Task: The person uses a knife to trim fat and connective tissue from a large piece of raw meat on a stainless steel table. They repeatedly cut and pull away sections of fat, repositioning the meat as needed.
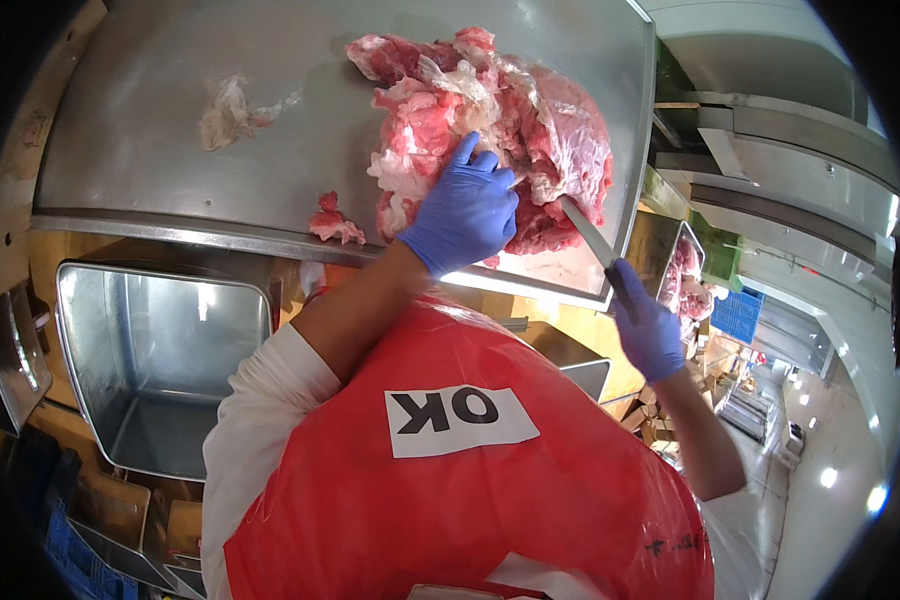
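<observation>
A large pile of raw pink meat with white fat lies on the steel table. My left hand, in a blue glove, is on the meat's middle, index finger reaching forward and the other fingers curled onto it. My right hand, also gloved in blue, is closed round a knife handle, and the long blade touches the right side of the meat. A small loose scrap sits by the near edge, and pale trimmings are at the left.
An empty steel bin stands below the table's left edge. At the right, a tray with more meat, a blue crate and steel fittings are in view. The table has a raised near edge.
</observation>
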A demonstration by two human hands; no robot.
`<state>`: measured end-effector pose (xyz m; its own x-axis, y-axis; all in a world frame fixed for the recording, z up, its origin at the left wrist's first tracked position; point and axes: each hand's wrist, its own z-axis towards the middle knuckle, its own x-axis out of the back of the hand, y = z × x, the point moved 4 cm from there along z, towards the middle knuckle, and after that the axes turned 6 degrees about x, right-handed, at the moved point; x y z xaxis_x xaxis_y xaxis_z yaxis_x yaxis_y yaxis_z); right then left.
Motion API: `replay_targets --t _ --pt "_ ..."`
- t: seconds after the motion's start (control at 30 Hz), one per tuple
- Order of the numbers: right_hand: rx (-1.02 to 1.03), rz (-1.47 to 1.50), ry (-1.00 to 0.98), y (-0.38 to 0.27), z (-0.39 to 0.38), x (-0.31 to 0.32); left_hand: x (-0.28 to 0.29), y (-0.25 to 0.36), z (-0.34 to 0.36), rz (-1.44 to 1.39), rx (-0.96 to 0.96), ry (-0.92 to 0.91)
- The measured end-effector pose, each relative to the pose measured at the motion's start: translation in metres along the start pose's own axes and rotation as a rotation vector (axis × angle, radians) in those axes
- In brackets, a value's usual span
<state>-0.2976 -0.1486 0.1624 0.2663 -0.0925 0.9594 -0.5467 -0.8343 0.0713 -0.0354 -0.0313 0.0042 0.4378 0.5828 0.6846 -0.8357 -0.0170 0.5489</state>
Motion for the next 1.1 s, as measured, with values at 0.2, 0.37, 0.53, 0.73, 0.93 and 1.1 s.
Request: replay_targets --t 0.2,0.37,0.53,0.73,0.93,1.1 --pt "-0.022 0.584 0.372 0.003 0.001 -0.117 0.011 -0.002 0.012 0.056 0.009 -0.043" --pt "-0.058 1.041 0.575 -0.012 0.014 -0.186 0.01 -0.001 0.02 0.052 0.037 -0.083" --pt "-0.22 1.256 0.32 0.012 -0.026 -0.144 0.005 -0.002 0.02 0.085 0.083 -0.035" --pt "-0.27 0.995 0.223 0.042 -0.092 -0.053 -0.008 0.017 0.028 0.34 0.143 -0.167" --pt "-0.04 0.155 0.251 -0.017 -0.055 0.054 -0.02 0.018 0.023 0.311 -0.008 -0.27" --pt "0.129 -0.41 0.222 -0.078 0.001 0.093 -0.018 0.017 0.016 0.238 -0.049 -0.122"
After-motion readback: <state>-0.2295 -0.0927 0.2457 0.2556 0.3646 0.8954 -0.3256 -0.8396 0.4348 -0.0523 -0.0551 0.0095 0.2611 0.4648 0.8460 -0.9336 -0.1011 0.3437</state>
